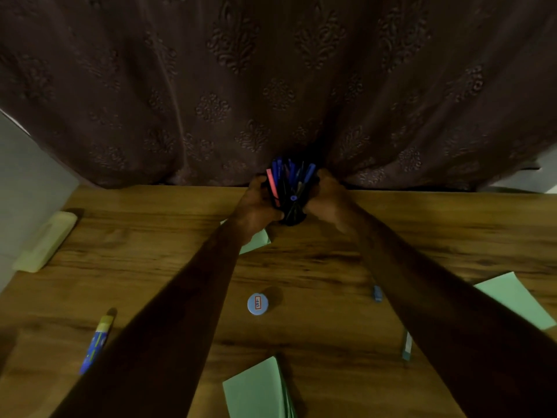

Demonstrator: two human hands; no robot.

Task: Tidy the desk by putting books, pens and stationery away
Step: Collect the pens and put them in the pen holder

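Both hands are wrapped round a dark round pen holder [291,206] crowded with blue pens and one pink one, at the far edge of the brown wood-grain bench [316,260], just in front of the brown patterned curtain [271,86]. The left hand [256,203] cups its left side, the right hand [327,196] its right, fingers curled closed on it. The step in hand seems to be settling the holder. Loose stationery lies nearer: a blue and yellow pen [96,342] at near left, a pale blue round lid [257,303] in the middle, a green paper sheet [256,390] at the near edge. Next, one hand must let go and reach back for these
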